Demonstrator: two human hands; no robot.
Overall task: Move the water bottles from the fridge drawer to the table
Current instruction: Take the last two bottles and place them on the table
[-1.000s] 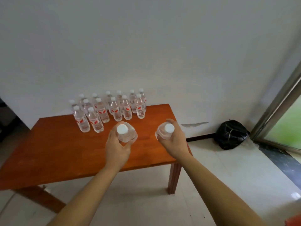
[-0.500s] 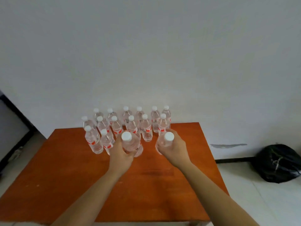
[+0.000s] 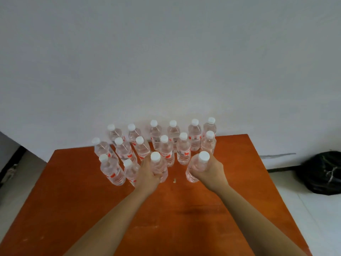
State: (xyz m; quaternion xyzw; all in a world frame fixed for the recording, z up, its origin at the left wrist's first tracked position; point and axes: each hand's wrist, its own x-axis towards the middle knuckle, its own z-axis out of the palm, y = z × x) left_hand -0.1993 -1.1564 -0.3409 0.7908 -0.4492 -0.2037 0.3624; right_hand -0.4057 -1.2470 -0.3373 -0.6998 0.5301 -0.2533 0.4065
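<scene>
While both arms reach over orange table [image 3: 73, 209], left hand [image 3: 147, 175] wraps bottle [image 3: 159, 168], right hand [image 3: 208, 170] wraps second bottle [image 3: 196, 167]. Both upright, bases at tabletop, just before standing bottle cluster [image 3: 162, 141] by wall.

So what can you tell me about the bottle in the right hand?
The bottle in the right hand is clear plastic with a white screw cap and looks full of water. It stands nearly upright, tilted slightly, with its base at or just above the orange-brown table; contact is unclear. The right hand wraps around its upper body. It sits at the front right of the standing bottles, apart from them.
</scene>
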